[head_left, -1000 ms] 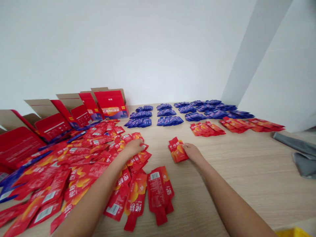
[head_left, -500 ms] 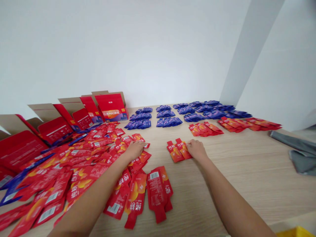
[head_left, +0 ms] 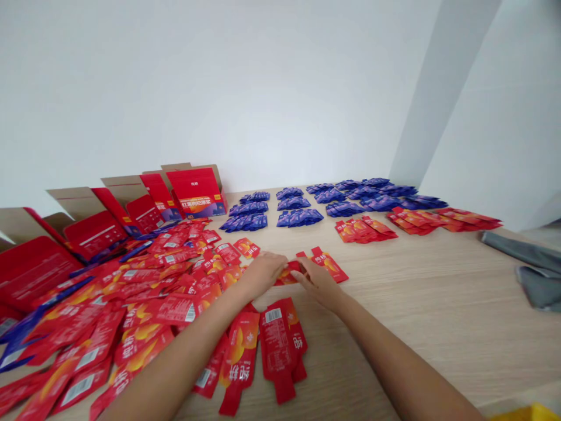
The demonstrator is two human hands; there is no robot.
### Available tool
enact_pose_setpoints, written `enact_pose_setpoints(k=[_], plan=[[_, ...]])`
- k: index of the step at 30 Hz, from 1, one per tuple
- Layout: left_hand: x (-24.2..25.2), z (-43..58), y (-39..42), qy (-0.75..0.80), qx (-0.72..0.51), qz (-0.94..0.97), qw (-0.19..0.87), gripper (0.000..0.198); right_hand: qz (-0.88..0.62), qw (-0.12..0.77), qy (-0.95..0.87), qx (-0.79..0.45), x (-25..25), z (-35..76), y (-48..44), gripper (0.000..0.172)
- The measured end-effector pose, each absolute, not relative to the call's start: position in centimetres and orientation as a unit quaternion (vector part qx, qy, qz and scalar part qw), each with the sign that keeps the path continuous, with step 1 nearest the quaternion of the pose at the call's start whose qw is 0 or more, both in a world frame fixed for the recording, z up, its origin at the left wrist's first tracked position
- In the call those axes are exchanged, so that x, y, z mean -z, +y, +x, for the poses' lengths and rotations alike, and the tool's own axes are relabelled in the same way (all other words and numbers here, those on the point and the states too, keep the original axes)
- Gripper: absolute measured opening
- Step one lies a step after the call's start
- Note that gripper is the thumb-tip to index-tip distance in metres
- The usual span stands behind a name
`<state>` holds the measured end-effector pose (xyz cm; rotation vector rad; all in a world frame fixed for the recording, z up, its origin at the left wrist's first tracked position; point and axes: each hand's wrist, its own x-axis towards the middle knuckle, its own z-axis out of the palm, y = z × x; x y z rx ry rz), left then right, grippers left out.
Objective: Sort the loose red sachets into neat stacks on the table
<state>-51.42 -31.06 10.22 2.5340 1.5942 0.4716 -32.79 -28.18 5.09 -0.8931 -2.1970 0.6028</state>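
Note:
My left hand (head_left: 262, 272) and my right hand (head_left: 316, 278) meet in the middle of the wooden table (head_left: 421, 310), both pinching one red sachet (head_left: 289, 273) between them. Just behind my right hand lies a small stack of red sachets (head_left: 329, 264). To the left spreads a big loose heap of red sachets (head_left: 144, 292). A few more red sachets (head_left: 280, 342) lie under my forearms near the table's front.
Open red cartons (head_left: 197, 190) stand along the back left. Blue sachet piles (head_left: 298, 216) sit in rows at the back, with red sachet piles (head_left: 366, 228) to their right. Grey cloth (head_left: 532, 272) lies at the right edge. A yellow corner (head_left: 521, 412) shows at the bottom right.
My left hand has left the heap and moved right with a sachet. My right hand has let go of the small stack and moved left to meet it.

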Motion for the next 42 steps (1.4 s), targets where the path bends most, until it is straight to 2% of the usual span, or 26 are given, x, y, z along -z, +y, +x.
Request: enact_pose_setpoints(k=[3, 6, 8, 10, 12, 15, 17, 19, 21, 26, 29, 32, 37, 39, 42], plan=[[-9.7, -49.9, -31.3, 0.546, -0.245, 0.780, 0.181, 0.027, -0.384, 0.331, -0.829, -0.235, -5.1, -33.1, -28.7, 0.023], [-9.2, -49.8, -31.3, 0.554, -0.324, 0.679, 0.358, 0.022, -0.404, 0.363, -0.810, -0.220, -5.3, -32.9, -28.5, 0.029], [-9.1, -50.1, -31.5, 0.535, -0.345, 0.617, 0.463, 0.027, -0.422, 0.387, -0.794, -0.205, -5.5, -32.6, -28.1, 0.034], [-9.1, -50.4, -31.9, 0.525, -0.344, 0.582, 0.518, 0.035, -0.437, 0.399, -0.782, -0.194, -5.6, -32.4, -27.8, 0.038], [-9.0, -50.6, -31.9, 0.527, -0.334, 0.577, 0.527, 0.039, -0.442, 0.398, -0.777, -0.205, -5.8, -32.3, -27.7, 0.040], [-8.7, -51.6, -30.7, 0.550, -0.317, 0.618, 0.464, 0.038, -0.463, 0.413, -0.748, -0.236, -6.0, -31.8, -27.4, 0.041], [-8.4, -53.1, -29.0, 0.602, -0.287, 0.664, 0.339, 0.038, -0.493, 0.449, -0.696, -0.266, -6.1, -31.1, -26.8, 0.041], [-8.1, -55.1, -26.9, 0.665, -0.223, 0.692, 0.169, 0.035, -0.525, 0.489, -0.631, -0.296, -6.1, -29.9, -25.8, 0.039], [-7.7, -57.3, -24.9, 0.692, -0.185, 0.689, 0.112, 0.030, -0.556, 0.502, -0.595, -0.293, -6.0, -28.5, -24.5, 0.035], [-6.0, -61.0, -22.4, 0.693, -0.071, 0.713, 0.076, 0.057, -0.639, 0.387, -0.637, -0.192, -5.6, -26.7, -22.6, 0.031], [-5.3, -61.4, -22.0, 0.675, -0.012, 0.735, 0.061, 0.060, -0.647, 0.350, -0.650, -0.191, -5.8, -26.7, -22.8, 0.024], [-5.4, -60.9, -21.8, 0.665, 0.021, 0.745, 0.050, 0.058, -0.661, 0.291, -0.670, -0.172, -6.3, -26.8, -23.4, 0.019], [-6.3, -58.9, -22.1, 0.667, 0.016, 0.743, 0.041, 0.044, -0.686, 0.155, -0.707, -0.072, -7.1, -26.9, -24.3, 0.025], [-6.6, -58.1, -22.5, 0.665, -0.012, 0.745, 0.041, 0.034, -0.675, 0.159, -0.719, -0.040, -7.2, -27.0, -24.5, 0.024], [-7.0, -57.2, -23.0, 0.664, -0.082, 0.742, 0.052, 0.023, -0.637, 0.226, -0.736, -0.031, -7.0, -27.1, -24.4, 0.021]])
